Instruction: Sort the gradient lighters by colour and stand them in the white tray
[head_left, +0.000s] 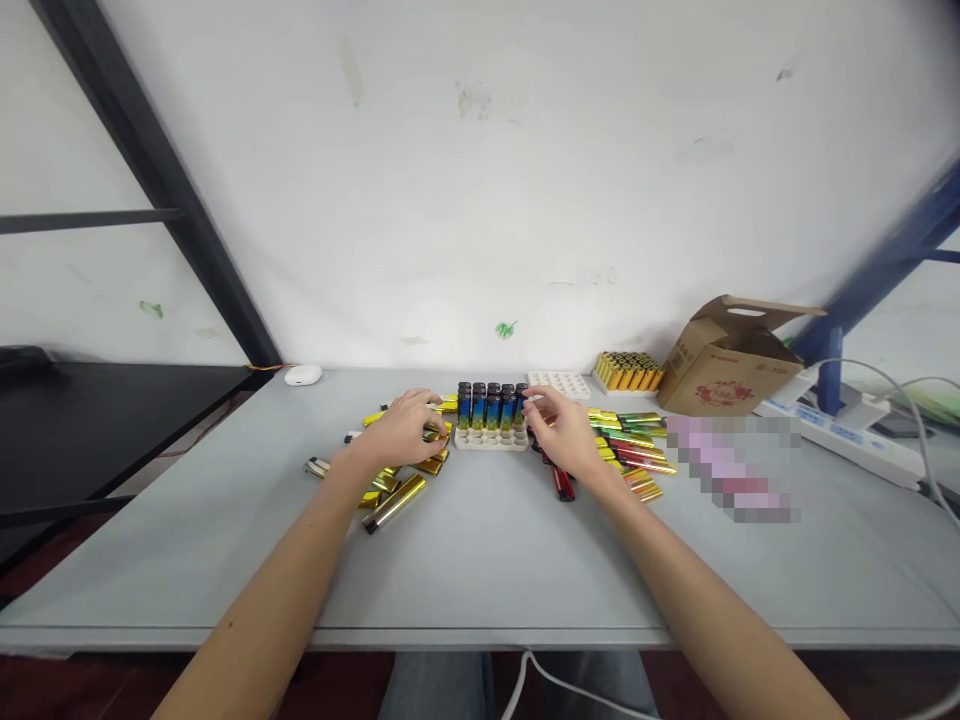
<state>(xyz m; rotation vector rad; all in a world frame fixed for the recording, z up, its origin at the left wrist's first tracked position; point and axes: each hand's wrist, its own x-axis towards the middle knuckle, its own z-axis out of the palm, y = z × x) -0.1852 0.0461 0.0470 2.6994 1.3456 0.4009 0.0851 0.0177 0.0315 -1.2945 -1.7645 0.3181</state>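
A white tray with holes (491, 439) stands mid-table, its back rows filled with upright blue-and-green lighters (492, 408) with black tops. My right hand (561, 430) is at the tray's right end, fingertips and thumb closed on the rightmost blue lighter (520, 404). Left of the tray, my left hand (405, 432) hovers over a loose pile of gold lighters (396, 502), its thumb and fingers curved and apart. The hand hides part of that pile. Under and beside my right hand lie dark red lighters (564, 484).
To the right lie loose green, red and gold lighters (634, 455). Behind them are another white tray (559, 385), a tray of upright yellow lighters (628, 372) and an opened cardboard box (720, 365). A power strip (847, 440) lies far right, a white case (303, 375) back left.
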